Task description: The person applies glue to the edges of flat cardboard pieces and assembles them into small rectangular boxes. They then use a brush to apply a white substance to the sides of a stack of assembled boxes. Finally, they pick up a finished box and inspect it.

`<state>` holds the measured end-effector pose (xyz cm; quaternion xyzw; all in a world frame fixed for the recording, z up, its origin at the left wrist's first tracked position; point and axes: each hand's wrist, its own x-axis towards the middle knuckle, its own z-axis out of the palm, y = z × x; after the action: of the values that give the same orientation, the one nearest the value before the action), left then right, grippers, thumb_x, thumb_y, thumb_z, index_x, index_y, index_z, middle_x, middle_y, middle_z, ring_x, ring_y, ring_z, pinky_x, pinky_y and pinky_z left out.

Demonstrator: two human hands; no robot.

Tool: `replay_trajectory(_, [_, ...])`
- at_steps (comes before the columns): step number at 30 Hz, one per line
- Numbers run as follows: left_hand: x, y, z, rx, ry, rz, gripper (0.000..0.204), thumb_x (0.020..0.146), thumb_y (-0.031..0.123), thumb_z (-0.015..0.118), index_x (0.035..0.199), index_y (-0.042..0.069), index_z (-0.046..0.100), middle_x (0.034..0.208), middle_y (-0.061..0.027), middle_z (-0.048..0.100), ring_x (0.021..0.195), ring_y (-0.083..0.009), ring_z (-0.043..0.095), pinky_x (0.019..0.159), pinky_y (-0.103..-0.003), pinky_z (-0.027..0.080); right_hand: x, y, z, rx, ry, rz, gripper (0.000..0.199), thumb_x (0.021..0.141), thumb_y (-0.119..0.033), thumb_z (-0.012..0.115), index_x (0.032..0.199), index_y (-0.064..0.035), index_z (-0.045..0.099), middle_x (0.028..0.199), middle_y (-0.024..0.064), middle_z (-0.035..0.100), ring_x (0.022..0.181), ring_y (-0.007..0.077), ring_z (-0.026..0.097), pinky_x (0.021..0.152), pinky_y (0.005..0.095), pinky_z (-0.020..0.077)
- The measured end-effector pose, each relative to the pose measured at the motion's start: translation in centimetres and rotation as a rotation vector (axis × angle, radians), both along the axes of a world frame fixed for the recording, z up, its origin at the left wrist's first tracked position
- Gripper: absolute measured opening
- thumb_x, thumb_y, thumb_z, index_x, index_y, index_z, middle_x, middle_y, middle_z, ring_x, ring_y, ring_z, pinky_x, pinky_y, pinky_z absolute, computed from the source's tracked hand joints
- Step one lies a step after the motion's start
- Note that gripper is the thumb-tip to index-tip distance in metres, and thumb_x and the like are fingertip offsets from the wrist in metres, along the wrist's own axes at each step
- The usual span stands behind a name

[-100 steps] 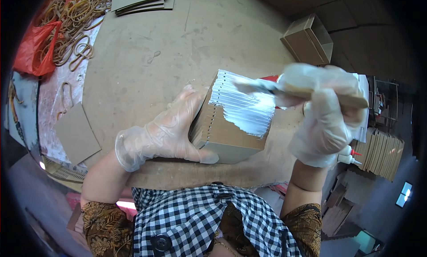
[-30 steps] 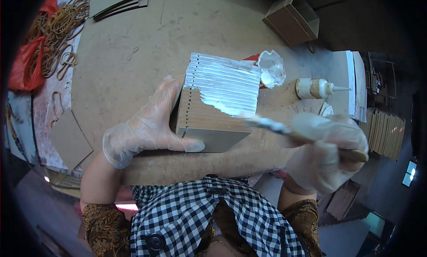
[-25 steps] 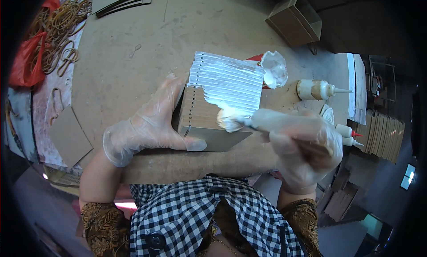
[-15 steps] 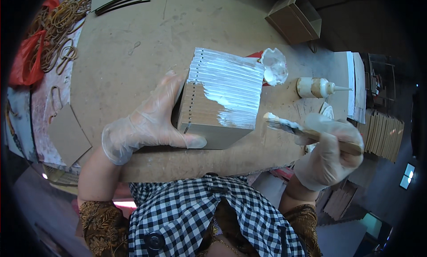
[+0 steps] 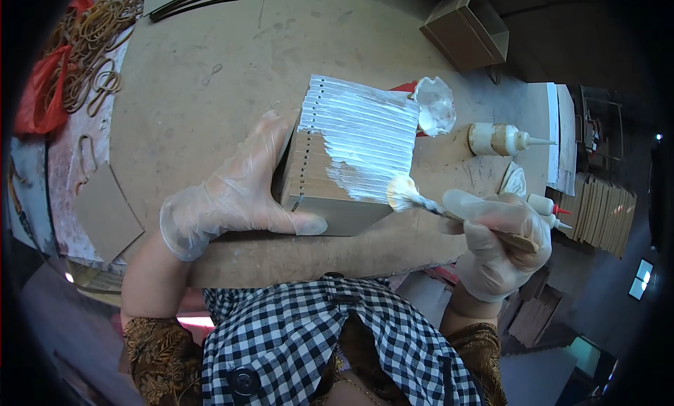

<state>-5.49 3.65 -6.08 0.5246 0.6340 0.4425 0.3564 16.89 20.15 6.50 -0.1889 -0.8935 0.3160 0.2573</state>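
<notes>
Since half a second ago your brush (image 5: 411,195) has swung back in, its white-loaded bristles now touching the stack of cardboard sheets (image 5: 347,164) at its 5 o'clock corner. Your right hand (image 5: 502,248) is curled tight around the wooden handle. Your left hand (image 5: 235,195) lies spread against the stack's 9 o'clock side, thumb along the near face. The stack sits mid-table (image 5: 203,90), stiff and blocky, probably fairly heavy; the wet glued top looks slippery, so hold the dry brown sides. A glue bottle (image 5: 498,139) stands at 3 o'clock.
</notes>
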Motion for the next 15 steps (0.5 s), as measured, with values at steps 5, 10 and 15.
replay_trajectory(5, [0.0,0.2,-0.2,0.021,-0.026,-0.006,0.116,0.059,0.05,0.086,0.145,-0.003,0.029,0.128,-0.0246,0.042,0.126,-0.0396,0.038,0.111,-0.048,0.03,-1.4,-0.4,0.4,-0.001,0.16,-0.033,0.017,0.084,-0.013,0.072,0.081,0.0006,0.062,0.069,0.0136,0.065,0.057,0.0199,0.066,0.048,0.0239,0.0511])
replay_trajectory(10, [-0.1,0.1,-0.1,-0.01,-0.026,-0.007,0.115,0.059,0.049,0.086,0.145,-0.004,0.029,0.127,-0.0243,0.042,0.124,-0.0394,0.039,0.109,-0.048,0.032,-5.1,-1.5,0.7,0.102,0.059,0.231,0.008,0.082,-0.008,0.071,0.087,-0.004,0.067,0.072,0.0114,0.068,0.059,0.0192,0.066,0.051,0.0275,0.0521])
replay_trajectory(15, [0.0,0.3,-0.7,-0.026,-0.102,-0.001,0.116,0.059,0.047,0.086,0.145,-0.004,0.027,0.125,-0.0239,0.042,0.121,-0.0389,0.04,0.107,-0.048,0.034,-8.0,-2.1,-1.2,0.061,0.128,0.376,0.011,0.079,-0.005,0.071,0.091,-0.0051,0.069,0.075,0.0105,0.067,0.064,0.0209,0.066,0.056,0.0304,0.0525])
